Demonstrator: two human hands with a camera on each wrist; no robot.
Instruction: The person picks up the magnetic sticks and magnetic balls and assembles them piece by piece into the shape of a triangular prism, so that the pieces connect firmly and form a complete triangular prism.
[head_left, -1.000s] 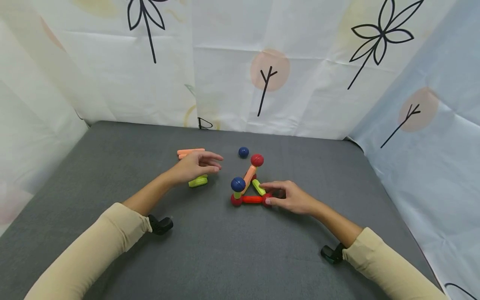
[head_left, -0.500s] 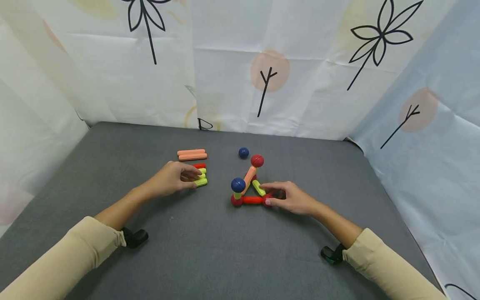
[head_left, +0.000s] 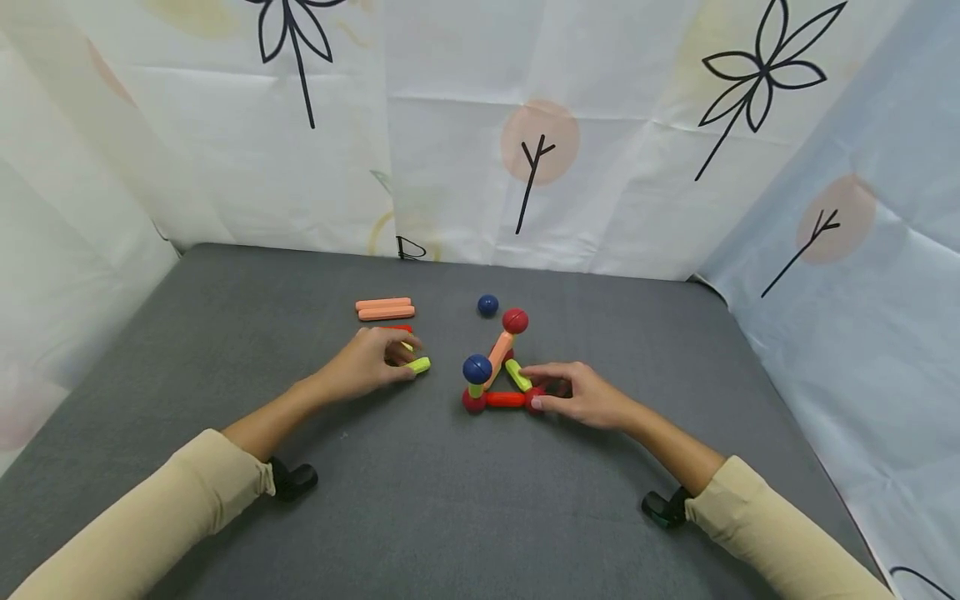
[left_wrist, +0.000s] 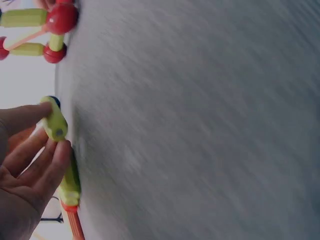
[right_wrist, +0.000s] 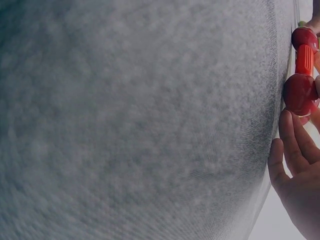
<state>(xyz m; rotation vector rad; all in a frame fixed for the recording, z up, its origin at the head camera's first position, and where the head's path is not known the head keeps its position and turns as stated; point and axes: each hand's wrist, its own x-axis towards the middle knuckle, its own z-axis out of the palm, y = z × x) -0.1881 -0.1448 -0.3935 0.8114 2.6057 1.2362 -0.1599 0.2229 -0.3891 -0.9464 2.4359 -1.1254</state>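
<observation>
My left hand [head_left: 367, 358] pinches a short yellow-green building stick [head_left: 420, 365] between thumb and fingers. In the left wrist view this stick [left_wrist: 56, 121] shows a small grey dot on its end. My right hand [head_left: 581, 394] holds a red ball [head_left: 535, 400] at the near right corner of a ball-and-stick frame. A red stick [head_left: 506, 400] joins that ball to another red ball [head_left: 473, 402], above which a blue ball [head_left: 477, 368] stands on a short stick. An orange stick [head_left: 499, 350] and a yellow-green stick [head_left: 517, 375] form other sides. A raised red ball [head_left: 515, 321] tops the far corner.
Two orange sticks [head_left: 386, 309] lie side by side beyond my left hand. A red stick [head_left: 403, 327] is partly hidden behind that hand. A loose blue ball [head_left: 487, 305] lies behind the frame. Printed cloth [head_left: 450, 167] borders the grey tabletop [head_left: 480, 517].
My left hand moved left and back to the sticks, took a yellow-green one and has shifted a little right with it. My right hand stays on the red ball.
</observation>
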